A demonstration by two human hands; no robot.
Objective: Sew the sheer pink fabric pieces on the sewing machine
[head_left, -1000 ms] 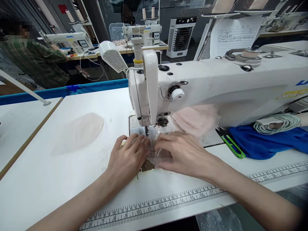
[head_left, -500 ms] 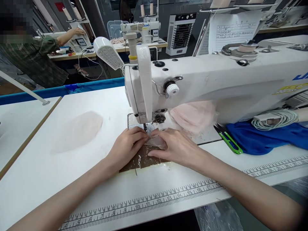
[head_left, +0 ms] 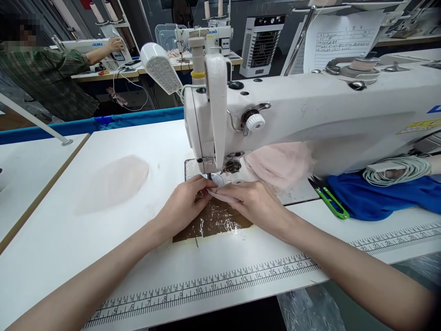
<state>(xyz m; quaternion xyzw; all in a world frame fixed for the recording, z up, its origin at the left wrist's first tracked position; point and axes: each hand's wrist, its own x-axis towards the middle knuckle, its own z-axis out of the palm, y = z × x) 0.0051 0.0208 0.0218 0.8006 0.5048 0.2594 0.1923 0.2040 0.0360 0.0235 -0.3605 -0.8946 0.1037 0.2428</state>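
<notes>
Just in front of the needle of a white sewing machine (head_left: 292, 110), my two hands meet over a small piece of sheer pale fabric (head_left: 223, 197). My left hand (head_left: 189, 200) pinches its left end close to the presser foot. The fingers of my right hand (head_left: 258, 204) are closed on the fabric's right side, with its edge folded up between them. Beneath my hands lies a brown patch (head_left: 213, 219) under shiny clear tape. Behind the needle, a heap of pale pink sheer fabric (head_left: 280, 163) rests under the machine arm.
A sheer oval piece (head_left: 113, 184) lies flat on the white table at left. Green thread snips (head_left: 330, 200), blue cloth (head_left: 372, 197) and a coiled cord (head_left: 396, 170) are at right. A printed ruler (head_left: 213, 289) runs along the front edge. Another person (head_left: 51, 78) works beyond.
My right thumb has come in toward the fingers, and the fabric edge is now folded up in that hand. My left hand stays by the needle. The whole view has shifted slightly.
</notes>
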